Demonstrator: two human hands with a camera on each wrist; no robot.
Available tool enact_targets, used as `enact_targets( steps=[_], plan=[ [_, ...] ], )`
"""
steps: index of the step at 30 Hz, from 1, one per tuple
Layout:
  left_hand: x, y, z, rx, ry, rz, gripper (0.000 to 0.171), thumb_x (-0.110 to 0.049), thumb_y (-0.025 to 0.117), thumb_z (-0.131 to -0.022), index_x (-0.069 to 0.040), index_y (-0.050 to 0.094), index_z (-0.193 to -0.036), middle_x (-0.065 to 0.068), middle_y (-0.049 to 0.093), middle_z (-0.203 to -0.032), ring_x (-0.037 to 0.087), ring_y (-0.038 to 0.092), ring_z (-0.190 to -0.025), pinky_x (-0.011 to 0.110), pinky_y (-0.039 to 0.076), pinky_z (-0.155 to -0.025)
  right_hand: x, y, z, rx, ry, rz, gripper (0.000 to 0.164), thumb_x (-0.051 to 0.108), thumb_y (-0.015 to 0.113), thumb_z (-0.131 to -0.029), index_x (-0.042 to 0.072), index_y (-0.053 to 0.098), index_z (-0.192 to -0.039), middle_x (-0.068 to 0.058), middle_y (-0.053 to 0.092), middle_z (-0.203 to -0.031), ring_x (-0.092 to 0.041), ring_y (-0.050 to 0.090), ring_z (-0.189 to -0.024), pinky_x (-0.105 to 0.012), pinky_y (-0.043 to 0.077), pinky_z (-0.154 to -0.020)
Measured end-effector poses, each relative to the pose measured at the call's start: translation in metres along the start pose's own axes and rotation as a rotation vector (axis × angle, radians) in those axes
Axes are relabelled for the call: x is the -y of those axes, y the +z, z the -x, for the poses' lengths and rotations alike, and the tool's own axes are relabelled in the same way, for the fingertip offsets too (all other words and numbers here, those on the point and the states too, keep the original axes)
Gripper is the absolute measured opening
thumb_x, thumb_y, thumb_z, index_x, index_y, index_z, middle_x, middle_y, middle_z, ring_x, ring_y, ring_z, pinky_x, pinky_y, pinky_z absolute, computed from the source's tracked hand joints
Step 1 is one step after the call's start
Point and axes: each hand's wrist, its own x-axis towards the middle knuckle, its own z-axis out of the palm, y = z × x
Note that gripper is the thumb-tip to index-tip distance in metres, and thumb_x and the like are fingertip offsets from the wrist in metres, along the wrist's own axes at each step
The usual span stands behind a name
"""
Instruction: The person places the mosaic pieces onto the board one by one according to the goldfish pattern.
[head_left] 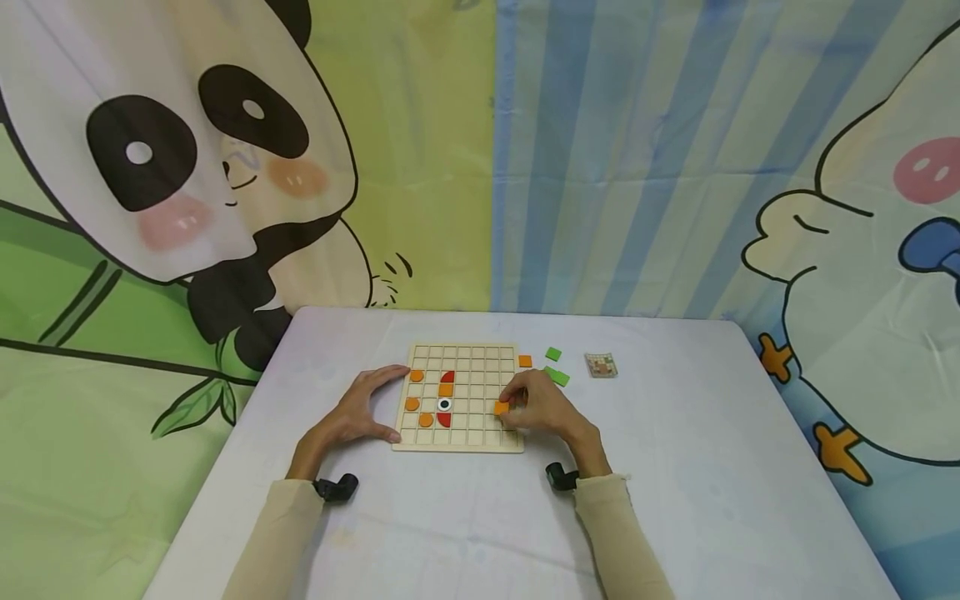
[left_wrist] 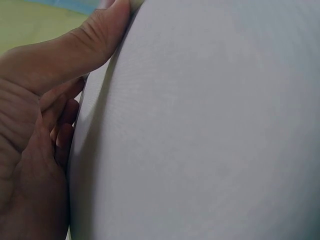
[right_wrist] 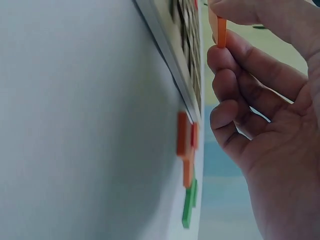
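Note:
A pale wooden grid board (head_left: 474, 392) lies on the table. The thumb and fingers of my left hand (head_left: 360, 408) are spread along its left edge, touching it near the lower corner and the upper side. Above the board's right columns, my right hand (head_left: 543, 404) pinches an orange square tile (head_left: 501, 407) between thumb and fingertips; the tile's thin edge (right_wrist: 221, 32) shows in the right wrist view. On the board's left part lie three orange round discs (head_left: 416, 376), a column with two red quarter-round pieces (head_left: 444, 420), an orange square (head_left: 446, 389) and a white eye piece (head_left: 445, 405).
Right of the board lie an orange square (head_left: 525, 361) and several green pieces (head_left: 553, 353), with a small printed card (head_left: 601, 365) farther right. Next to the board, the right wrist view also shows a red piece (right_wrist: 194, 136). Behind the white table (head_left: 450, 525) hang cartoon-printed curtains.

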Motion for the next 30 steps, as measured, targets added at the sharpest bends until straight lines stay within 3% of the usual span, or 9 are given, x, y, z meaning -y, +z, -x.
enact_targets(
  steps=[5,16,21,30],
  plan=[
    [0.000,0.000,0.000,-0.007,0.003,-0.004,0.125,-0.036,0.110,-0.057,-0.016,0.049,-0.165,0.013,0.045,-0.173,0.043,0.039,-0.151,0.074,0.034,-0.124,0.004,0.008,-0.004,0.013,-0.010,0.012,0.021,0.008,0.092,-0.075,0.005,0.083,-0.094,-0.008,0.079,-0.090,-0.015,0.068,-0.076,-0.023,0.057,-0.070],
    [0.000,0.000,0.000,0.002,-0.002,0.006,0.126,-0.035,0.110,-0.057,-0.016,0.048,-0.165,0.013,0.044,-0.174,0.042,0.038,-0.152,0.073,0.032,-0.126,0.008,0.024,-0.006,0.067,0.016,-0.080,0.021,0.005,0.090,-0.081,0.002,0.081,-0.100,-0.009,0.078,-0.100,-0.018,0.074,-0.090,-0.027,0.064,-0.086],
    [-0.002,0.001,0.000,0.005,-0.015,0.020,0.126,-0.034,0.110,-0.056,-0.017,0.049,-0.165,0.012,0.044,-0.174,0.041,0.037,-0.153,0.073,0.031,-0.127,0.013,0.031,-0.009,0.052,-0.024,-0.062,0.020,0.006,0.092,-0.081,0.003,0.081,-0.097,-0.009,0.078,-0.096,-0.019,0.074,-0.087,-0.027,0.064,-0.083],
    [-0.002,0.000,0.000,0.006,-0.018,0.018,0.127,-0.033,0.110,-0.056,-0.019,0.048,-0.166,0.011,0.044,-0.174,0.041,0.037,-0.153,0.074,0.032,-0.127,0.021,0.041,-0.016,0.081,0.010,-0.014,0.018,0.007,0.090,-0.084,0.005,0.083,-0.101,-0.005,0.078,-0.100,-0.014,0.073,-0.091,-0.025,0.063,-0.088]
  ],
)
